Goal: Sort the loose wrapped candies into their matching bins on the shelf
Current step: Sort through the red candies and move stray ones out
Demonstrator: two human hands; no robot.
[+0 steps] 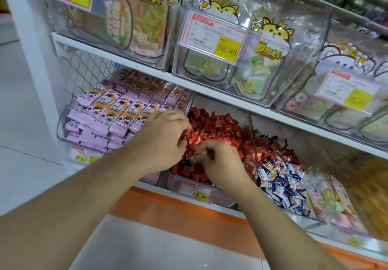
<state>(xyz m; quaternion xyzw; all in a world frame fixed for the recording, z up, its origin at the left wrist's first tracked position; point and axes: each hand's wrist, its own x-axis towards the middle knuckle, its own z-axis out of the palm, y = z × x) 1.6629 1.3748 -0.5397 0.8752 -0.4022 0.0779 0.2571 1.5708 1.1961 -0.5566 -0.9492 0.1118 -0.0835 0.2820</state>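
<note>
Two hands work in the red bin (212, 188) on the lower shelf, side by side over the heap of red candies (218, 127). The left hand (165, 141) lies toward the bin's left wall, fingers curled down into the heap with red wrappers showing at the fingertips, so its grip looks to be grasping red candies. The right hand (218, 160) sits just beside it toward the bin's front, its grip pinching a small dark candy (210, 153); blur hides the wrapper's print and which way its long axis runs. That dark piece seems to be the stray, and the coming move turns on where its home lies. The next bin (279, 177), just to the right past the clear divider (253, 143), holds blue-and-white candies at the front and red and dark wrappers farther back. If the stray belongs there, the right hand is nearer and would need only a short carry rightward over the divider. The purple packets (109, 114) lie to the left, beyond the left hand.
</note>
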